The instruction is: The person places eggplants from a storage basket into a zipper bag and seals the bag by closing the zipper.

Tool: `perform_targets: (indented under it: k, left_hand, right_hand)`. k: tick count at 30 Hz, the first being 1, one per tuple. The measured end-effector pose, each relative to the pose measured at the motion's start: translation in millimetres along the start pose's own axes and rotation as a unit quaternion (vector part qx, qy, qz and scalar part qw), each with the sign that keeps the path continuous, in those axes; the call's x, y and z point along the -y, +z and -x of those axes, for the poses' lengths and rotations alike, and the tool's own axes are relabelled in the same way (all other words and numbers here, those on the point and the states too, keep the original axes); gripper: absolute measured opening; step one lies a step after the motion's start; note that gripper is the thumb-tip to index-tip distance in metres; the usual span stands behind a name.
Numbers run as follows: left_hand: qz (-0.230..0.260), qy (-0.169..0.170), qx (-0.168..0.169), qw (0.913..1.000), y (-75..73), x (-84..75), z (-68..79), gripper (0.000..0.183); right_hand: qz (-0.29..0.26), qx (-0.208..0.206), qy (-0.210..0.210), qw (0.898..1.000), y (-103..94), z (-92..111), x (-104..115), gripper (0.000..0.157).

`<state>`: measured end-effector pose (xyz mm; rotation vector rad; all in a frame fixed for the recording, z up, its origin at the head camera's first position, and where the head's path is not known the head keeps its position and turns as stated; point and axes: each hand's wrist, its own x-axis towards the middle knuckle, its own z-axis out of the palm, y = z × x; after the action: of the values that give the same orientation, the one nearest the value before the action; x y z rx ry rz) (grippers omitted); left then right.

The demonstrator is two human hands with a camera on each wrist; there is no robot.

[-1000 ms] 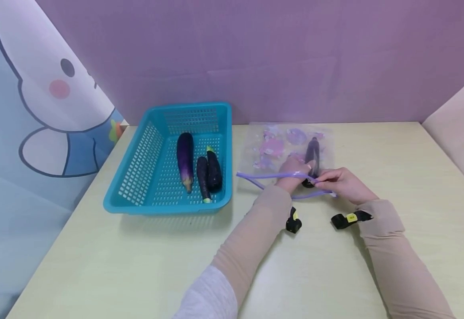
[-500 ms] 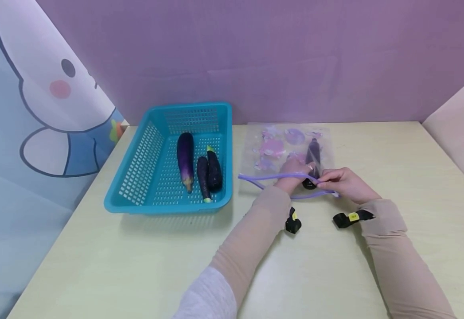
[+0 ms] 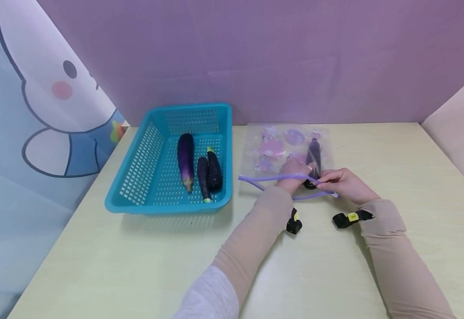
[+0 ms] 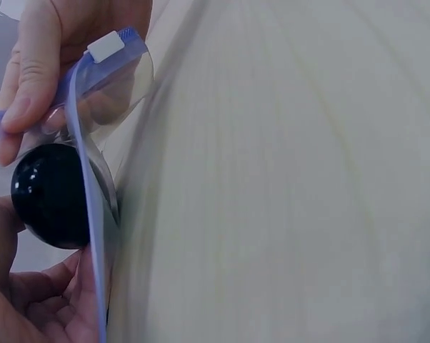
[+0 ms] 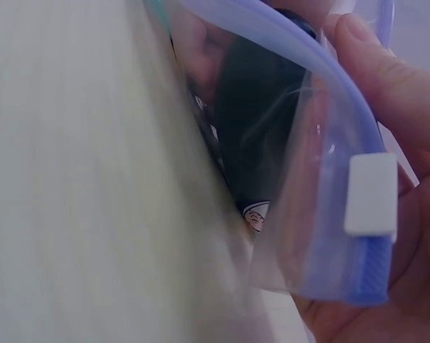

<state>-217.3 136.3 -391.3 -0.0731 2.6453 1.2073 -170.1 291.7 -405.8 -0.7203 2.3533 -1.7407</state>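
A clear zip bag point(image 3: 255, 153) with pink and purple prints lies flat at the back of the table, its purple-edged mouth facing me. Inside its right half is a dark eggplant point(image 3: 313, 153), the rounded end toward the mouth. My left hand point(image 3: 293, 170) reaches into the bag and grips the eggplant; in the left wrist view thumb and curled fingers lie around its glossy end point(image 4: 51, 196). At the mouth's right corner, my right hand point(image 3: 345, 184) pinches the purple edge between thumb and fingers. A white slider point(image 5: 372, 194) sits on that edge, close to the right hand.
Left of the bag stands a blue perforated basket point(image 3: 136, 209) holding a large purple eggplant point(image 3: 185, 159) and two smaller dark ones, one thin point(image 3: 203, 177) and one thicker point(image 3: 214, 173). A purple backdrop point(image 3: 255, 62) rises behind the table's far edge.
The bag's right corner and my right hand have shifted slightly to the right since the first frame. Both hands keep their holds, and the basket's contents stay the same.
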Motion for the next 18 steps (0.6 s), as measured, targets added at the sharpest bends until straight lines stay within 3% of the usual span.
perform_targets:
  k: [10, 18]
  left_hand:
    - [0.000, -0.004, 0.007, 1.0000, 1.9, 0.9, -0.6, 0.042]
    - [-0.042, 0.009, 0.003, 0.9991, 1.0, 1.8, -5.4, 0.036]
  right_hand:
    - [-0.027, -0.006, 0.011, 1.000, 1.5, 2.3, -0.4, 0.021]
    - [-0.029, -0.005, 0.017, 0.999, 1.6, 0.7, -1.6, 0.022]
